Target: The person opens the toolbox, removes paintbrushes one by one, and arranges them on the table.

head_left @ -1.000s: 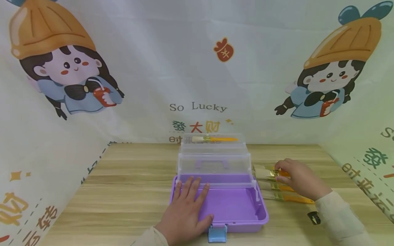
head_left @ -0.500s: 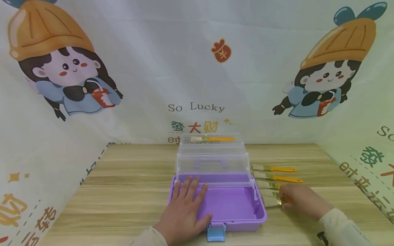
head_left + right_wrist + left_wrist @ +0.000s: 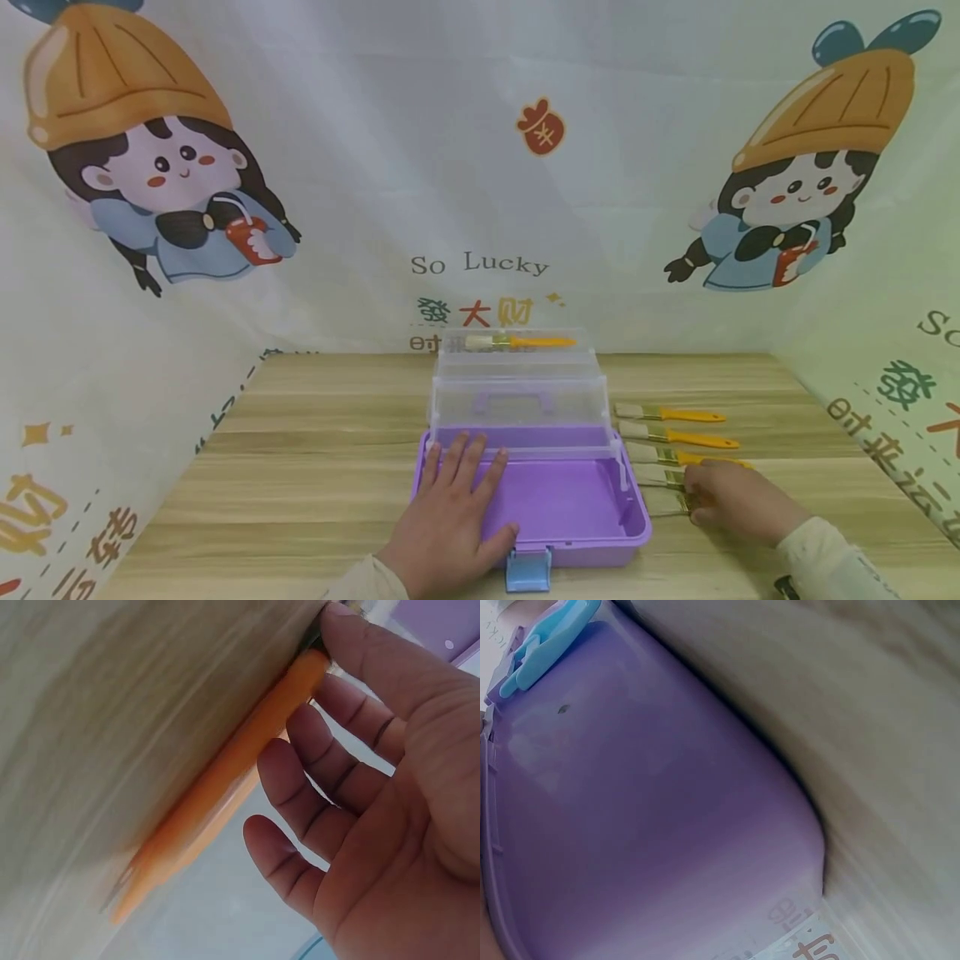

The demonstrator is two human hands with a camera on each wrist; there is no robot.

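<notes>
My left hand (image 3: 453, 517) lies with straight, spread fingers over the left side of a purple plastic box (image 3: 592, 552), thumb at its front rim. In the left wrist view, the box's outer wall (image 3: 652, 787) and blue latch (image 3: 551, 649) show. To the right of the box, several paintbrushes with yellow-orange handles lie in a row, bristles toward it. My right hand (image 3: 750, 504) pinches the nearest paintbrush (image 3: 666, 502) between thumb and forefinger, close to its metal band. Its orange handle (image 3: 232, 780) runs along the tabletop under my loosely bent other fingers.
The box's clear lid (image 3: 517, 367) stands raised at the back, with one paintbrush (image 3: 536, 342) lying in its top section. More paintbrushes (image 3: 697, 437) lie behind my right hand. A small black item (image 3: 785, 588) shows beside the right sleeve. A printed cloth (image 3: 360, 167) surrounds the wooden table (image 3: 315, 467).
My right hand has moved from the back brushes toward the front of the row. The nearest paintbrush has shifted forward, apart from the one behind it. The left hand has stayed put.
</notes>
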